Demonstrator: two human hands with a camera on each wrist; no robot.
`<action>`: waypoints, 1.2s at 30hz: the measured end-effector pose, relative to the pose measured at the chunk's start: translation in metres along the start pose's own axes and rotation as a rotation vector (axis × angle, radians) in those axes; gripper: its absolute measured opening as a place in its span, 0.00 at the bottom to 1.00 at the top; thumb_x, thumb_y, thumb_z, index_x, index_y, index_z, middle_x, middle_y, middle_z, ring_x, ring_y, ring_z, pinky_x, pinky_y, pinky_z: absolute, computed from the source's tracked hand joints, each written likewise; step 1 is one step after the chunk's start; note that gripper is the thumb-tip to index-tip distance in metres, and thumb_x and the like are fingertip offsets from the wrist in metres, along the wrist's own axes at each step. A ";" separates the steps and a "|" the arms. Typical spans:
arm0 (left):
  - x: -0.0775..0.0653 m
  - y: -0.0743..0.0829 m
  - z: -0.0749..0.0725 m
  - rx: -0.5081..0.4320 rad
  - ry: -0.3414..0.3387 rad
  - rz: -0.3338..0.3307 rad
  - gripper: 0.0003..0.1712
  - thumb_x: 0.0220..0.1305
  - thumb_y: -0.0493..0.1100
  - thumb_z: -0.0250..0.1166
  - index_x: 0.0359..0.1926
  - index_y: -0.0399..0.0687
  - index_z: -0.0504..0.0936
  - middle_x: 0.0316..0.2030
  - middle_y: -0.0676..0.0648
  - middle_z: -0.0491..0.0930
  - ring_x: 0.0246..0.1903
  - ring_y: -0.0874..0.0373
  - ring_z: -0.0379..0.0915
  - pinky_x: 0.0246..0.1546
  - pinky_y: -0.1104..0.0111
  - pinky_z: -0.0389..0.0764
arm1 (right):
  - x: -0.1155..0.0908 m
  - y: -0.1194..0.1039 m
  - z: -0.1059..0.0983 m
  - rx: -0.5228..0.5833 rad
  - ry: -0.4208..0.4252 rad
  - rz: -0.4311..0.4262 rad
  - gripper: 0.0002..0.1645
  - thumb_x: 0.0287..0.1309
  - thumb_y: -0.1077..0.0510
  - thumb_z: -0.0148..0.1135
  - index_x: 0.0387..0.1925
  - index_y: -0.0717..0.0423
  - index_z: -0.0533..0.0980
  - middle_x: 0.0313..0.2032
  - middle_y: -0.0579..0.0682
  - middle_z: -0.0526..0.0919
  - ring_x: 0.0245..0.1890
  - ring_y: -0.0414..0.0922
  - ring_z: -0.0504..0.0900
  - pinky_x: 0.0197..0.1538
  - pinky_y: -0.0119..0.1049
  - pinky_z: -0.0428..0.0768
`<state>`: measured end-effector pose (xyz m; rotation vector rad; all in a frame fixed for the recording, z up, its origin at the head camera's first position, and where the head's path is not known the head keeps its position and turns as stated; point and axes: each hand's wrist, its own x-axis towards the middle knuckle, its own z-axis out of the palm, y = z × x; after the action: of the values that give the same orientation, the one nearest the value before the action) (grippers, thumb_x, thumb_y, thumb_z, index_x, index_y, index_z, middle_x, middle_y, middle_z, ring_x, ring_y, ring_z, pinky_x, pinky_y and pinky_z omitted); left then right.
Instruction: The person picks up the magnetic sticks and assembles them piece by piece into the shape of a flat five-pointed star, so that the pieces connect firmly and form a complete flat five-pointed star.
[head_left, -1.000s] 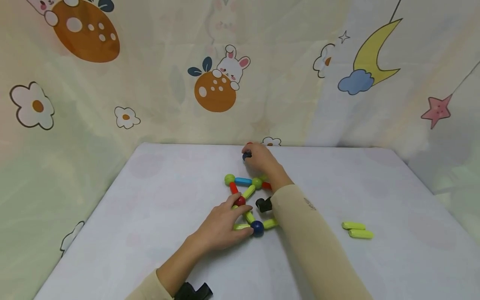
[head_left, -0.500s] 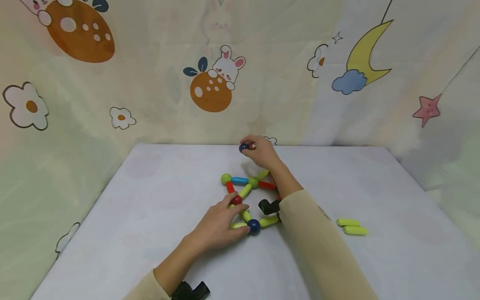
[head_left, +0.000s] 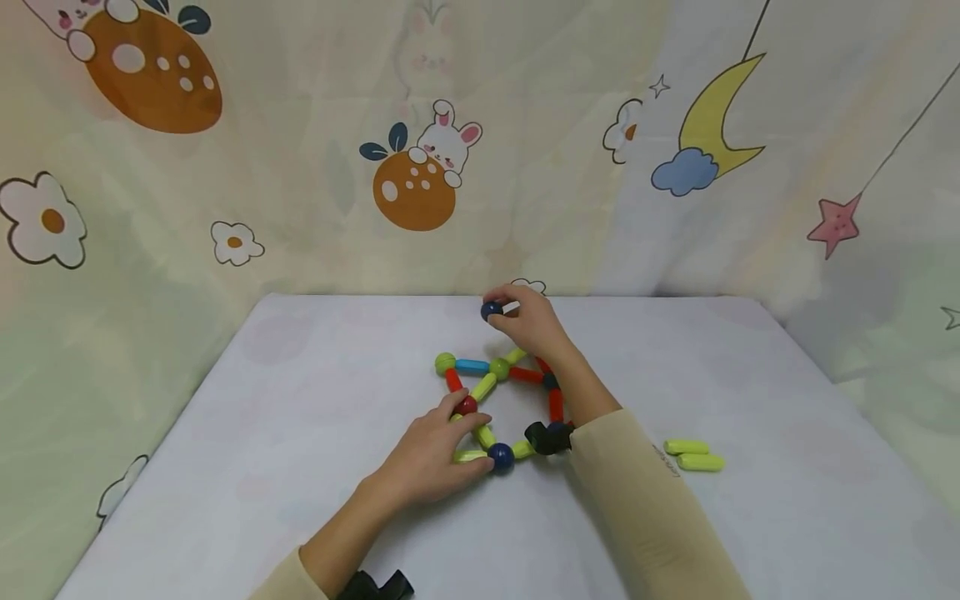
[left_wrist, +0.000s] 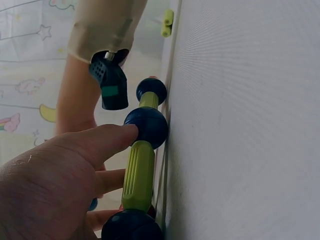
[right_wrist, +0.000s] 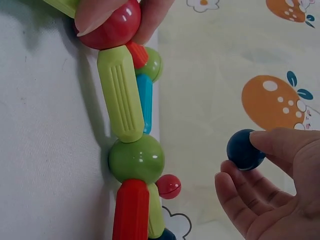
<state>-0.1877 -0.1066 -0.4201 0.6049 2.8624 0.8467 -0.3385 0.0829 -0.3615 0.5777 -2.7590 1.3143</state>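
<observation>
In the head view, a flat frame of coloured rods joined by balls lies mid-table. My left hand (head_left: 435, 454) rests over its near left part with fingers extended. Two fingers straddle its red ball (head_left: 467, 406), and the thumb touches a dark blue ball (left_wrist: 150, 127). Behind the frame, my right hand (head_left: 532, 321) pinches a separate dark blue ball (right_wrist: 245, 150) between thumb and fingers, apart from the frame. A green ball (right_wrist: 136, 160) joins lime and red rods. Beyond it, a small red ball (right_wrist: 169, 186) shows in the right wrist view.
Two loose lime rods (head_left: 701, 462) lie side by side to the right. A black wrist camera (head_left: 549, 437) on the right arm covers part of the frame's right side. Behind the table (head_left: 322, 375) hangs a patterned cloth (head_left: 315, 167).
My right hand stays behind the frame with the blue ball, rising slightly and then lowering. A red patch seen earlier by its fingers no longer shows in the head view. The left hand keeps its place.
</observation>
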 end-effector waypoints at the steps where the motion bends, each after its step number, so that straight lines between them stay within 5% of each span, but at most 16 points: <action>1: 0.000 0.000 0.000 0.000 0.002 0.001 0.32 0.61 0.60 0.72 0.66 0.60 0.81 0.75 0.43 0.63 0.66 0.40 0.70 0.61 0.41 0.77 | -0.002 -0.001 -0.001 0.004 0.005 0.004 0.19 0.69 0.59 0.64 0.60 0.51 0.80 0.56 0.56 0.81 0.52 0.57 0.85 0.55 0.49 0.85; 15: 0.000 0.000 0.003 0.013 0.005 -0.018 0.33 0.61 0.61 0.72 0.66 0.61 0.81 0.76 0.43 0.63 0.66 0.40 0.70 0.60 0.41 0.77 | -0.043 -0.004 -0.019 -0.063 0.040 0.009 0.22 0.69 0.54 0.65 0.62 0.51 0.79 0.56 0.56 0.82 0.47 0.54 0.86 0.48 0.45 0.87; 36: 0.001 0.001 0.002 0.018 -0.001 -0.023 0.33 0.61 0.60 0.72 0.66 0.62 0.80 0.76 0.43 0.62 0.66 0.40 0.71 0.59 0.41 0.78 | -0.089 0.015 -0.042 -0.041 0.026 0.109 0.21 0.68 0.54 0.66 0.61 0.47 0.80 0.62 0.56 0.78 0.59 0.59 0.83 0.53 0.50 0.87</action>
<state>-0.1875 -0.1040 -0.4214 0.5726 2.8740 0.8175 -0.2663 0.1511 -0.3625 0.4102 -2.8254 1.2719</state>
